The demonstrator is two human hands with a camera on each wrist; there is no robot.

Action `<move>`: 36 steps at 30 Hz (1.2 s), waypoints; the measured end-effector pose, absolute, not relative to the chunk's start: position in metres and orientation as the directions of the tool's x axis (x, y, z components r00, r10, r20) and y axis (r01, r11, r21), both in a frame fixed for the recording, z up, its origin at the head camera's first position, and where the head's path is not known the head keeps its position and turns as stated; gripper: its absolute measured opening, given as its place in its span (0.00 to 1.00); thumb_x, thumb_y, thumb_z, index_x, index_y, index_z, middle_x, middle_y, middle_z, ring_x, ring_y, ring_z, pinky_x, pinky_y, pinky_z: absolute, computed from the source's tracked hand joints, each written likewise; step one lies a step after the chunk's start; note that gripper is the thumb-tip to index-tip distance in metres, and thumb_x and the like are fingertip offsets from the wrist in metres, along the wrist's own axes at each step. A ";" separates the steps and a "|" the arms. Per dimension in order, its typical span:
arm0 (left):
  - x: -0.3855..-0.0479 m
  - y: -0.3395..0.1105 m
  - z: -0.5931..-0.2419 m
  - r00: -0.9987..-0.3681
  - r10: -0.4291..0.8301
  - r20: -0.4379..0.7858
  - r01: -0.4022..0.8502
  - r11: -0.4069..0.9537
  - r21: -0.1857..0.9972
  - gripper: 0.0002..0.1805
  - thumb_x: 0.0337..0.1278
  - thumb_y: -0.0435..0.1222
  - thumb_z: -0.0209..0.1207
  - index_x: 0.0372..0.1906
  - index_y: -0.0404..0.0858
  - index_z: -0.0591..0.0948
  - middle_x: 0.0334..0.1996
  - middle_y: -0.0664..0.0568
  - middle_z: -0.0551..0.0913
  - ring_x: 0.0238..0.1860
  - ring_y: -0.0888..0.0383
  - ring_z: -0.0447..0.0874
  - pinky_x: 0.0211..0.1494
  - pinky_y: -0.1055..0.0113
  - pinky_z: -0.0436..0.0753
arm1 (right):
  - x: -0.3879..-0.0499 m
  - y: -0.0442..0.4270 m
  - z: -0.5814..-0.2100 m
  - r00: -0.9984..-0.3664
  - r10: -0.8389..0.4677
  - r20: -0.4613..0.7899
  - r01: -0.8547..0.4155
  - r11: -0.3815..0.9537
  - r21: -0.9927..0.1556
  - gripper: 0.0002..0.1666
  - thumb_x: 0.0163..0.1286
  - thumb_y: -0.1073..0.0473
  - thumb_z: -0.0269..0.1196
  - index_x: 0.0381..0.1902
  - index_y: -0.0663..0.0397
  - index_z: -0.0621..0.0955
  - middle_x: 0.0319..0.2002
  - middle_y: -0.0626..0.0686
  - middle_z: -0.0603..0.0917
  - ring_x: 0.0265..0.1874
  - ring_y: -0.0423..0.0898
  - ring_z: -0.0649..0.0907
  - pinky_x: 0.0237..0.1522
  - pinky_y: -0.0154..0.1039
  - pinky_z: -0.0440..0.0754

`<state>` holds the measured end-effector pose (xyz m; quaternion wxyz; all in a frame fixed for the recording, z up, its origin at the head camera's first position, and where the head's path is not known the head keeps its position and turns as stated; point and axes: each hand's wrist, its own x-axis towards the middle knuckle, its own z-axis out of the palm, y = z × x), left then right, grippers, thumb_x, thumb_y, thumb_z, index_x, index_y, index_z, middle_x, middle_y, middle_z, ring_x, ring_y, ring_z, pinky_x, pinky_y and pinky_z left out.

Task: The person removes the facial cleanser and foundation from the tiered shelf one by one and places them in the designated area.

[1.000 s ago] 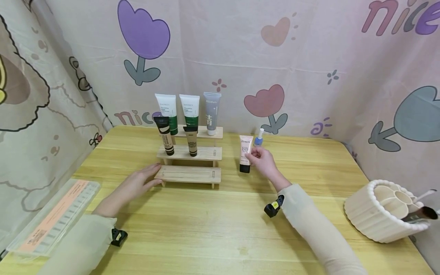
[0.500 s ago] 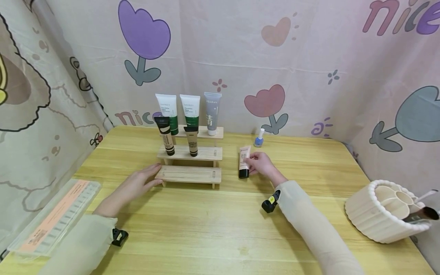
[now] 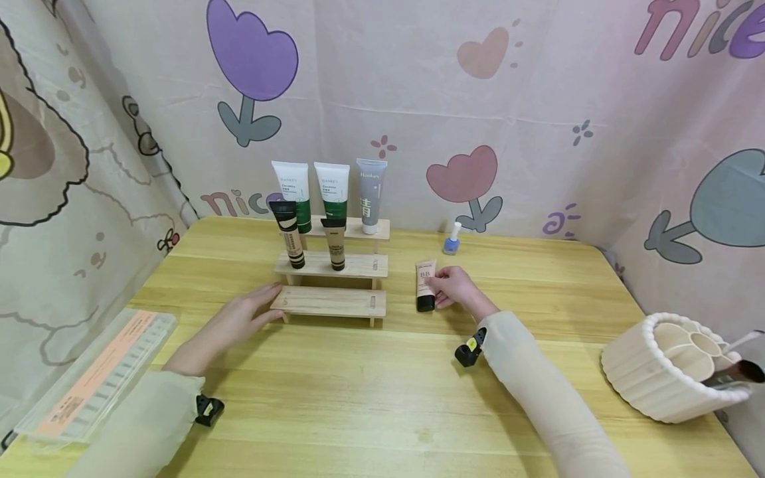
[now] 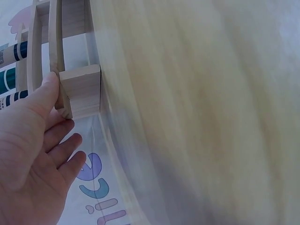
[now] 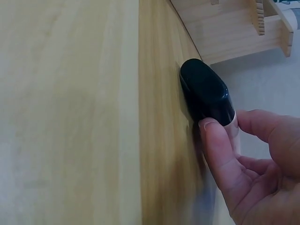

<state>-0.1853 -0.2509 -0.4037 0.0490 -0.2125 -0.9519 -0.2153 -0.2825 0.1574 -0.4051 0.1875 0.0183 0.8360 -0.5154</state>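
A pale pink BB cream tube [image 3: 426, 279] with a black cap is pinched in my right hand [image 3: 457, 285], between thumb and fingers. Its cap [image 5: 206, 91] points toward me, low over the table in the right wrist view; I cannot tell whether it touches the wood. To its left stands a three-step wooden display rack [image 3: 329, 302]. My left hand [image 3: 245, 315] grips the left end of the lowest step, thumb on one side and forefinger on the other. Two small tubes, a black-topped one [image 3: 289, 236] and a brown one [image 3: 335, 244], stand on the middle step.
On the top step are two white-and-green tubes [image 3: 332, 189] and a grey-blue tube [image 3: 371, 196]. A blue nail polish bottle [image 3: 451, 242] stands behind my right hand. A clear plastic case [image 3: 98, 372] lies at left; a white brush holder [image 3: 663, 378] stands at right.
My right hand has brought the BB cream tube slightly toward me and tipped it back from upright. The nail polish bottle behind it has come into full view. My left hand stays on the rack.
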 end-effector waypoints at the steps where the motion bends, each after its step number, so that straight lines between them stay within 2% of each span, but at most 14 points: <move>1: -0.185 -0.251 -0.404 -0.905 0.384 0.185 0.426 0.817 0.388 0.31 0.61 0.41 0.57 0.63 0.27 0.65 0.62 0.32 0.63 0.59 0.34 0.63 0.61 0.42 0.62 | -0.282 0.158 -0.405 -0.929 -0.167 -0.330 0.220 0.470 -0.855 0.22 0.68 0.59 0.57 0.51 0.72 0.69 0.27 0.59 0.77 0.18 0.45 0.80 0.22 0.38 0.84; 17: -0.186 -0.250 -0.404 -0.900 0.390 0.196 0.436 0.815 0.381 0.31 0.61 0.41 0.57 0.63 0.27 0.65 0.62 0.33 0.63 0.59 0.34 0.63 0.61 0.42 0.63 | -0.282 0.166 -0.406 -0.933 -0.158 -0.325 0.212 0.487 -0.847 0.19 0.67 0.60 0.57 0.48 0.71 0.70 0.28 0.59 0.77 0.19 0.47 0.81 0.24 0.39 0.84; 26: -0.184 -0.250 -0.403 -0.905 0.386 0.179 0.425 0.819 0.386 0.31 0.61 0.40 0.57 0.63 0.27 0.65 0.62 0.33 0.63 0.59 0.34 0.63 0.61 0.42 0.63 | -0.278 0.163 -0.378 -0.964 -0.204 -0.170 0.020 0.581 -0.814 0.23 0.68 0.58 0.57 0.54 0.70 0.69 0.32 0.62 0.77 0.18 0.48 0.80 0.25 0.43 0.84; 31: -0.184 -0.250 -0.403 -0.907 0.383 0.177 0.422 0.818 0.391 0.31 0.61 0.40 0.57 0.63 0.26 0.64 0.62 0.32 0.63 0.59 0.34 0.63 0.61 0.42 0.63 | -0.276 0.146 -0.356 -0.957 -0.282 -0.068 -0.098 0.536 -0.838 0.23 0.67 0.58 0.58 0.55 0.69 0.70 0.30 0.62 0.78 0.21 0.52 0.81 0.28 0.49 0.84; 36: -0.183 -0.249 -0.402 -0.907 0.381 0.178 0.421 0.819 0.390 0.31 0.61 0.40 0.57 0.63 0.26 0.65 0.62 0.32 0.63 0.59 0.34 0.63 0.61 0.42 0.63 | -0.270 0.117 -0.339 -0.929 -0.370 0.002 -0.193 0.479 -0.856 0.19 0.67 0.59 0.58 0.52 0.66 0.73 0.29 0.61 0.79 0.20 0.50 0.80 0.26 0.46 0.84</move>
